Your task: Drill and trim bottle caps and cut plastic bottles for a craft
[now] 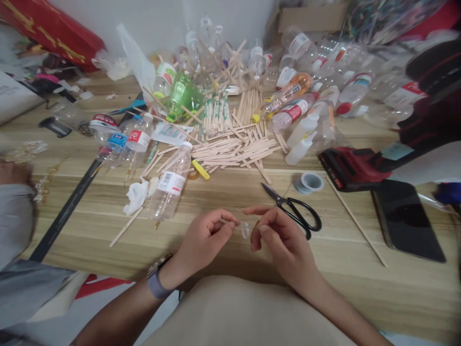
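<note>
Over the front of the table, my left hand is closed, thumb and index finger pinched together; what they hold is too small to make out. My right hand faces it, index finger stretched out and the other fingers curled towards the thumb. Any thin thing in its grip cannot be made out. A small clear piece shows in the gap between both hands, blurred. Just behind my right hand lie black-handled scissors, blades apart. Left of my hands a clear plastic bottle with a white label leans over a wooden stick.
Behind lie many flat wooden sticks and several plastic bottles. A wire spool, a red-black power tool, a thin rod and a phone are at right. Another person's sleeve is at the left edge.
</note>
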The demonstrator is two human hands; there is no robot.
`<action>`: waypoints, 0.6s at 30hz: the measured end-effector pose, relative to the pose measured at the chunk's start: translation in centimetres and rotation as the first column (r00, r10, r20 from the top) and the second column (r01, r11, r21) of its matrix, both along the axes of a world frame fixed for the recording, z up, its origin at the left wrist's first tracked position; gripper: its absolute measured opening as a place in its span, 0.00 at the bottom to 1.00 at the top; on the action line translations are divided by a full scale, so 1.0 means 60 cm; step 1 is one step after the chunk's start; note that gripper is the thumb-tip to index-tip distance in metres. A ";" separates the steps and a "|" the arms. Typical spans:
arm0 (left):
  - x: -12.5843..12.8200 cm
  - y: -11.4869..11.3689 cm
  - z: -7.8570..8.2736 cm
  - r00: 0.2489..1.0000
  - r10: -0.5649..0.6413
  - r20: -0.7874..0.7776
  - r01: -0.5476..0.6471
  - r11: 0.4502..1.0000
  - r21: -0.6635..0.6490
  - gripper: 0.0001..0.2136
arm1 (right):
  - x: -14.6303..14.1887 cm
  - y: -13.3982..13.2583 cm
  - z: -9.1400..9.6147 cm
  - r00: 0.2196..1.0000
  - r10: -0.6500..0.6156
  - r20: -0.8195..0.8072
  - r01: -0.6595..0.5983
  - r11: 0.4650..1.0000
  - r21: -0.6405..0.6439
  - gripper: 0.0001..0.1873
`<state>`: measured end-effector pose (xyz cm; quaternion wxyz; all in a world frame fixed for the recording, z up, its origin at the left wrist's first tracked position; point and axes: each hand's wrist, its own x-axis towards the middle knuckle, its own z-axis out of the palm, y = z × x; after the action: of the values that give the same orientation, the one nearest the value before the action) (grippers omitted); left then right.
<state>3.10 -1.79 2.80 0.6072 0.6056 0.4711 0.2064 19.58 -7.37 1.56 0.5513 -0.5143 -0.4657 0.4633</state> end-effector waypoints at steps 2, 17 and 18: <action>0.000 -0.003 0.001 0.999 -0.029 -0.024 0.030 0.998 0.051 0.08 | -0.001 0.001 0.000 0.996 0.037 -0.075 -0.042 0.997 -0.062 0.11; -0.026 0.004 -0.014 0.933 -0.084 -0.350 0.329 0.594 0.734 0.10 | -0.008 0.003 -0.007 0.983 0.107 -0.151 -0.140 0.963 -0.230 0.19; -0.026 0.004 -0.012 0.933 -0.088 -0.350 0.327 0.615 0.717 0.10 | -0.008 0.003 -0.007 0.982 0.113 -0.152 -0.148 0.960 -0.238 0.18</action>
<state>1.56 -1.53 2.07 0.2405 0.8784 0.3460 0.2256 19.11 -7.20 1.16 0.4814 -0.5144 -0.3982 0.5874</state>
